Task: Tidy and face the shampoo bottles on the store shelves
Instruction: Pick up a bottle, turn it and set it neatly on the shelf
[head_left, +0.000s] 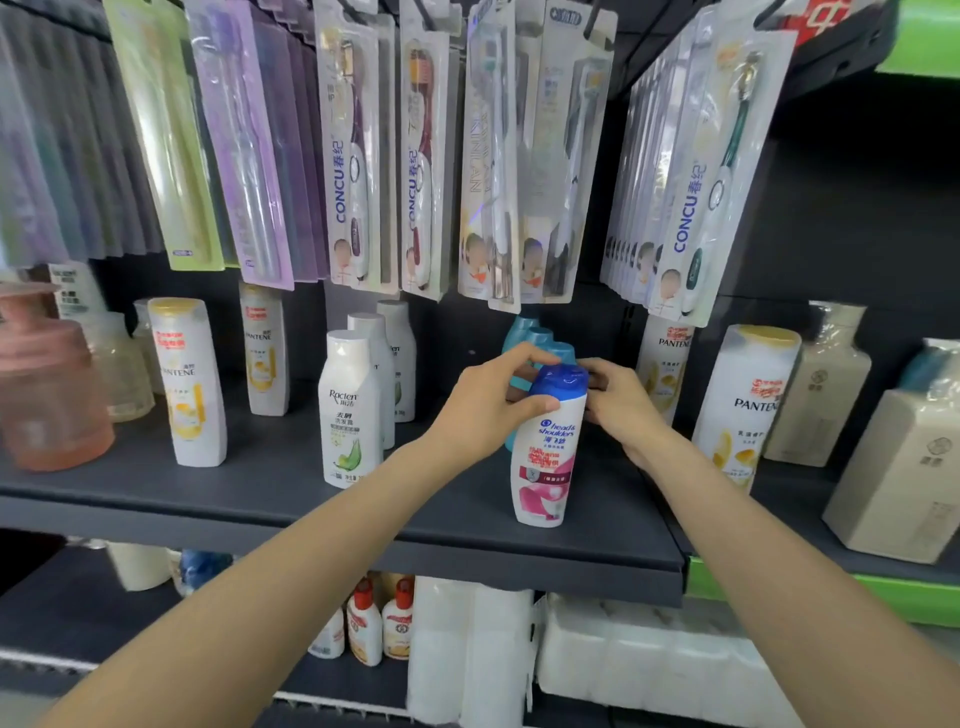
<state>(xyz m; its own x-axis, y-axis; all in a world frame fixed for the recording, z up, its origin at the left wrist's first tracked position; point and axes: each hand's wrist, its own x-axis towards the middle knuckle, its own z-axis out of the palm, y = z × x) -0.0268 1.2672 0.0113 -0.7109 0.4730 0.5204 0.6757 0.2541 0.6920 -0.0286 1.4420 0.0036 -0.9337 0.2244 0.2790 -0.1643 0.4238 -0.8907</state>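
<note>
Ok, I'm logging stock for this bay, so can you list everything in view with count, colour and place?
Head & Shoulders bottle: one, white with blue cap, front of the dark shelf, label facing out.
Teal bottles: at least three, in a row behind it.
Rejoice bottles: three, white, centre-left row.
Pantene bottles: four visible, white with gold caps, two left, two right.
Pink pump bottle: one, far left, blurred.
Beige wrapped bottles: at least three, far right.
Toothbrush packs: many, hanging above.
Red-capped bottles: two, lower shelf.
White paper packs: several, lower shelf.
Left hand: grips the blue cap.
Right hand: holds the bottle top from the right.
</note>
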